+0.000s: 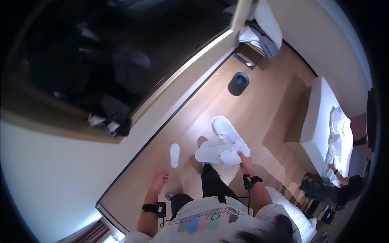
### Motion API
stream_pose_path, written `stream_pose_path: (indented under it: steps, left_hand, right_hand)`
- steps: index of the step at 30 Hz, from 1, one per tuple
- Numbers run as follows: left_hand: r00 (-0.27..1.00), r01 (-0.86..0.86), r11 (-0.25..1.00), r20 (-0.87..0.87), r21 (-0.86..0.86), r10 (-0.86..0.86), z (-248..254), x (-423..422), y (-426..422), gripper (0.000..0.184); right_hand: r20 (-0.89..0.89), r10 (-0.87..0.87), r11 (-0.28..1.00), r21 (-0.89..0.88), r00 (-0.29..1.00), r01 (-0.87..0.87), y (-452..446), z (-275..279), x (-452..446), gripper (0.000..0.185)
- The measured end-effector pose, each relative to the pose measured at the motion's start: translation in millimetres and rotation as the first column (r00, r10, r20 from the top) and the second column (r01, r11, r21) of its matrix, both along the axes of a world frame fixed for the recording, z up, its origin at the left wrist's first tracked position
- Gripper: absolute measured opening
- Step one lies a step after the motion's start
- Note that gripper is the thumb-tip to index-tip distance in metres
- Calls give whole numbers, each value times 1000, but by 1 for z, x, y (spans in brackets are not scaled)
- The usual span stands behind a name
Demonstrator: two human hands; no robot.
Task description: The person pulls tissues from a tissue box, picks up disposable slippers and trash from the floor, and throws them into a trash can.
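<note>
My right hand (244,160) grips a pair of white slippers (221,141) near one end, thumb on top. The two slippers fan apart, one pointing up and the other to the left. My left hand (161,178) is empty, its fingers loosely bent and apart. Just beyond it is a single white slipper-shaped sole (174,155); I cannot tell whether it lies on the floor or is in the air. Black straps with small devices sit on both my wrists.
A dark waste bin (238,84) stands on the wooden floor (194,109). Ahead, a rack (250,56) bears folded cloths and a pillow. At right, another person (332,192) leans at a bed (320,113) with white bedding. A dark window's sill (162,83) runs along the left wall.
</note>
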State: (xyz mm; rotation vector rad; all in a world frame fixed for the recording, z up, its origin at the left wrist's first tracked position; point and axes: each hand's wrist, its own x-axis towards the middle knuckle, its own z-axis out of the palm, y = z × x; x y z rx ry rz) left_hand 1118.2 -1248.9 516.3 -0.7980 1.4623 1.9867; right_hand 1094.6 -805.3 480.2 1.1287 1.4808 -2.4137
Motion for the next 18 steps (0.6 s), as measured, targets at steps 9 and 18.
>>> stream_pose_path:
  steps: [9,18]
  left_hand:
    - [980,-123,986,143,-113,139,22,-42,11,21]
    - [962,29,986,265,163,-72,-48,-107,5,25]
  right_hand:
    - [-75,-483,743,493,873,453,138,-14,-112,42]
    - [-189,-631,514,624,752,588,222,-51,-242,46]
